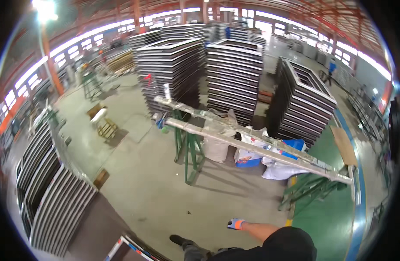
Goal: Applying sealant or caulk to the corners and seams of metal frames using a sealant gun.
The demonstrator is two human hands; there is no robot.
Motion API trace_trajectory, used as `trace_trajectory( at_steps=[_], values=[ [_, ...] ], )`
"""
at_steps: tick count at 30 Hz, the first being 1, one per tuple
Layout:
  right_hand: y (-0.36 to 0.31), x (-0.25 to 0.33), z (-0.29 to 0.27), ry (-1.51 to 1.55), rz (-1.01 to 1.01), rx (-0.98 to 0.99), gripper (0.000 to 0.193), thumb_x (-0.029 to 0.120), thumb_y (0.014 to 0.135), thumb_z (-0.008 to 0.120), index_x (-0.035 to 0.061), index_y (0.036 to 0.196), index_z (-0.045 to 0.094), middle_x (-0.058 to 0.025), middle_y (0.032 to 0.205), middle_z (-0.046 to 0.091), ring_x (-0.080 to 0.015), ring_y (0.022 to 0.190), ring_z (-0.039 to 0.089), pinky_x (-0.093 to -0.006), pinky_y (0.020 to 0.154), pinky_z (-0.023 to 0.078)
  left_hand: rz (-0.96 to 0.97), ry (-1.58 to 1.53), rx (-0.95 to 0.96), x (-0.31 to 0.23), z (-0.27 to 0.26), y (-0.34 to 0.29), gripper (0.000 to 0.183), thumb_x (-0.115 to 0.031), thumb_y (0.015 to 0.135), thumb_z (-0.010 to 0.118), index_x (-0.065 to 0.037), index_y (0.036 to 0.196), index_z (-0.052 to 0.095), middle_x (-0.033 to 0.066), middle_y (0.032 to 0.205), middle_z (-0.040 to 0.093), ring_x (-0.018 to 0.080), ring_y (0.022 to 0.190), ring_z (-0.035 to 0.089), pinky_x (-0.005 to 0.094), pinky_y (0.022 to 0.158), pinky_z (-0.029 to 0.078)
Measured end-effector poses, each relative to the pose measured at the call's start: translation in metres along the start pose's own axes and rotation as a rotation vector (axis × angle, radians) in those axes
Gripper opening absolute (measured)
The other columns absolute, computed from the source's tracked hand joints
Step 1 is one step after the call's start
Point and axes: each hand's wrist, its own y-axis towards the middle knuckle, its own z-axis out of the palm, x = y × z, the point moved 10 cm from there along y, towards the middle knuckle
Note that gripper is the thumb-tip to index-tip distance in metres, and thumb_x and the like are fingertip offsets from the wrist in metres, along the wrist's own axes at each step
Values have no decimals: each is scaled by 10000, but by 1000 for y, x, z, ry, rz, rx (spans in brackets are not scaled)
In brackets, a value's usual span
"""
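My right hand (236, 224), in a blue-grey and orange glove, hangs over the floor in front of my body. Nothing shows in it, and its fingers look loosely bent and apart. The nearest thing across the floor is a long rail wrapped in clear film (243, 141), lying on green trestles (192, 158). My left hand is out of view. A window-like frame (121, 241) with a pale edge and red and blue marks juts in at the lower edge, left of my dark shoe (177, 239). What bears that frame is hidden.
Tall stacks of dark frames (232, 74) stand beyond the rail, another stack (302, 100) to the right. Curved-looking frames (63, 209) lean at the left. White and blue sacks (250, 152) sit under the rail. A small yellow stand (107, 129) is on the floor. Far right, a person in blue (332, 67).
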Motion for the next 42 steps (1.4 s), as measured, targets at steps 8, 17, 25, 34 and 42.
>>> trace_trajectory(
  at_steps=[8, 17, 25, 34, 42],
  values=[
    [38, 25, -56, 142, 453, -186, 478, 486, 777, 611, 108, 1047, 722, -151, 1028, 710, -331, 945, 674, -444, 818, 520, 84, -17, -28, -89, -202, 199, 453, -416, 911, 583, -8, 1102, 637, 157, 1050, 685, 299, 946, 641, 428, 813, 510],
    [170, 154, -13, 156, 379, 13, 540, 540, 808, 560, 116, 1113, 697, -164, 1141, 675, -350, 1085, 620, -446, 924, 477, 436, -587, -252, -362, -450, 487, 208, -147, 836, 679, -15, 995, 706, 82, 934, 727, 177, 824, 663, 326, 768, 530],
    [408, 280, -159, 51, 310, -2, 591, 573, 807, 554, 122, 1171, 669, -172, 1176, 659, -388, 1079, 614, -458, 906, 487, 214, -638, -89, -409, -483, 601, 175, -193, 837, 668, -71, 960, 689, 66, 848, 697, 189, 730, 634, 320, 680, 498],
    [611, 595, -478, 176, -129, -397, 424, 448, 849, 623, 93, 1070, 695, -164, 1013, 703, -314, 941, 670, -395, 836, 522, -143, -295, 135, -334, -446, 596, 289, -383, 889, 619, -95, 878, 639, 56, 726, 643, 184, 648, 554, 364, 582, 471],
    [748, 740, -531, 420, -197, -441, 278, 273, 866, 644, 76, 1043, 729, -62, 882, 735, -151, 748, 664, -304, 700, 526, 19, -263, 98, -436, -578, 775, 246, -317, 866, 613, -93, 937, 686, 56, 782, 688, 208, 688, 629, 343, 613, 509]
  ],
)
